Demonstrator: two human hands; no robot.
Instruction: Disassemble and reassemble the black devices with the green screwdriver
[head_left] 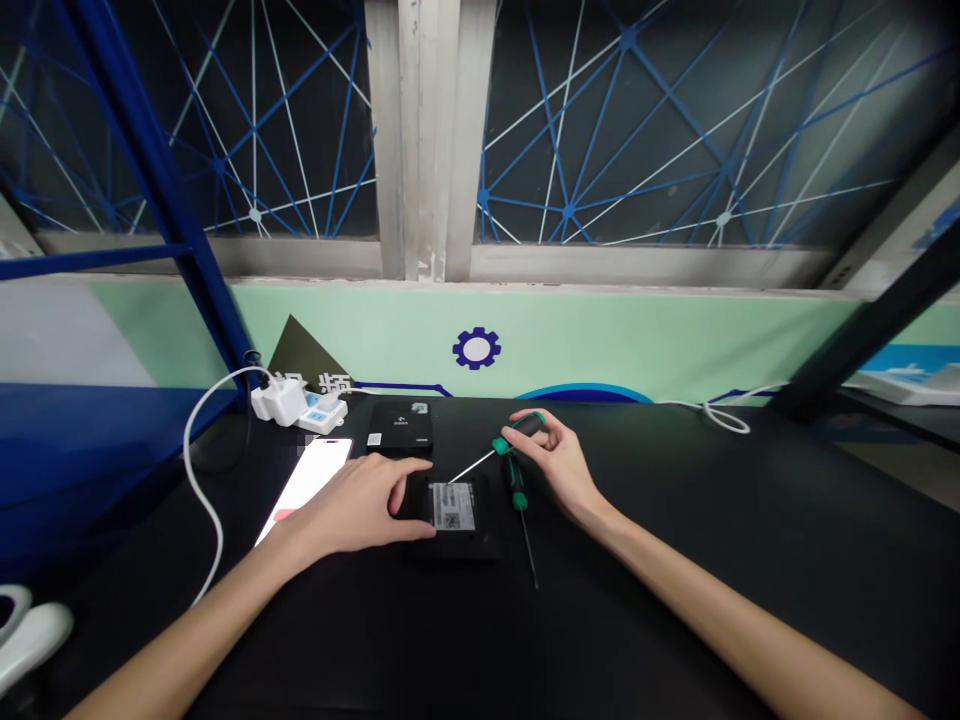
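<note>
Two bare hands meet over a small black electronic box, one guiding a screwdriver onto it.
The right hand (561, 466) grasps the green-and-black handle of a screwdriver (528, 425), whose shaft slants down toward the left hand, its tip at the upper edge of the white label (463, 507) on the labelled box (480, 548). That box lies between the hands; the left hand (375, 500) spreads thumb and forefinger apart over its near side, though I cannot tell how firmly they press. Just beside the right hand lies a second screwdriver (517, 488), its shaft pointing toward the person. Beyond the left hand sits another black box (400, 432); a lit smartphone (309, 482) lies partly under the left forearm.
</note>
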